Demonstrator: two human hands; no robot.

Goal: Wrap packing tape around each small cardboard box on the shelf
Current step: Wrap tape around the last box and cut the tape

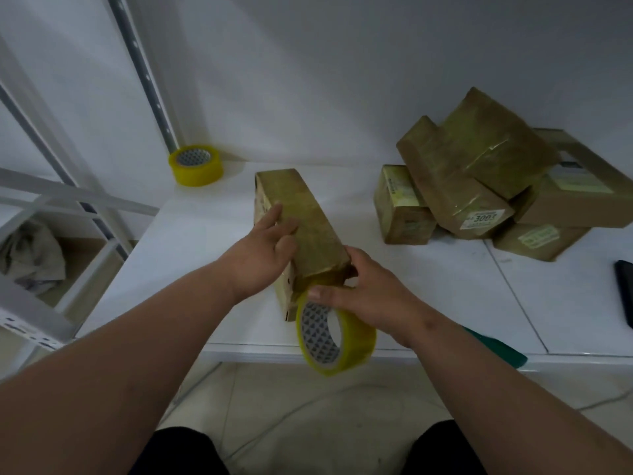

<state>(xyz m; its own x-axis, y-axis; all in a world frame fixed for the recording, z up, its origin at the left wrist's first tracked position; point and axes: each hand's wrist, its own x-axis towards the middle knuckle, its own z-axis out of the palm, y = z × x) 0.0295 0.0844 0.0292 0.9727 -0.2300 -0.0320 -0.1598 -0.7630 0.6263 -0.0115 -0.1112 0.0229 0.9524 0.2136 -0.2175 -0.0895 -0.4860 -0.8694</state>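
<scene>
One white shelf (212,234) carries everything. Largest item: a heap of taped boxes (479,180) at right, probably set aside as finished. Next, the long cardboard box (308,221) at centre, near end overhanging the front edge, likely so tape can pass beneath. Left hand (263,255) lies flat, fingers straight, on its left side to steady it. Right hand (363,286) grips the tape roll (334,337) at the near end, strip running onto the box. Spare roll (196,165) sits at back left, well apart.
</scene>
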